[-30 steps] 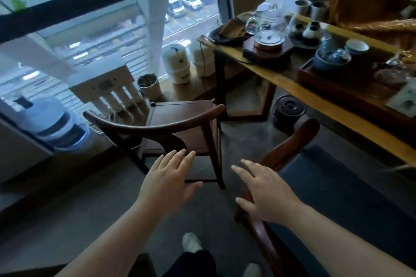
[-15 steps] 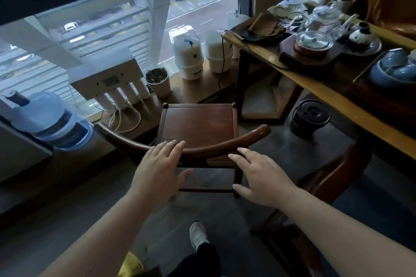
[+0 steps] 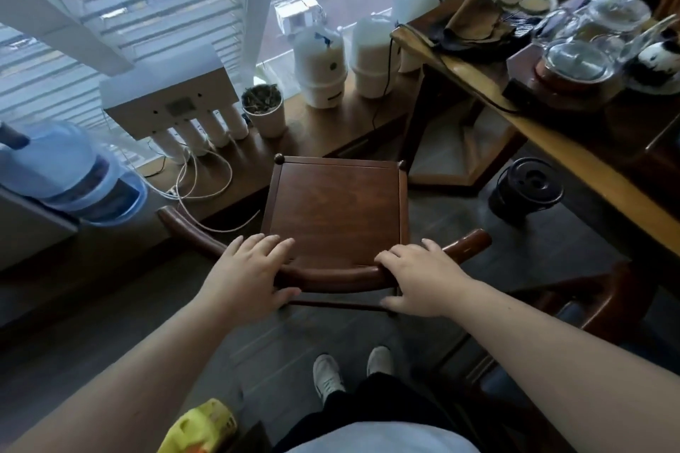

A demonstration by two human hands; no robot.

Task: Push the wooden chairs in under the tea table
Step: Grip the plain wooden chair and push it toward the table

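Note:
A dark wooden chair (image 3: 336, 211) with a square seat and a curved backrest rail stands in front of me, facing the window ledge, left of the tea table (image 3: 574, 154). My left hand (image 3: 250, 276) lies over the left part of the rail, fingers on top and thumb under it. My right hand (image 3: 419, 278) grips the rail's right part the same way. A second wooden chair (image 3: 603, 309) with a blue cushion stands at my right, beside the table's edge.
A low black pot (image 3: 526, 189) sits on the floor between the chair and table. The window ledge (image 3: 320, 129) carries a water filter unit, a plant pot, white canisters and loose cables. A water bottle (image 3: 70, 173) stands left. Glass teaware crowds the tabletop.
I have stepped up to the chair. Both hands, which hovered open behind the backrest, have come down onto the rail and closed on it.

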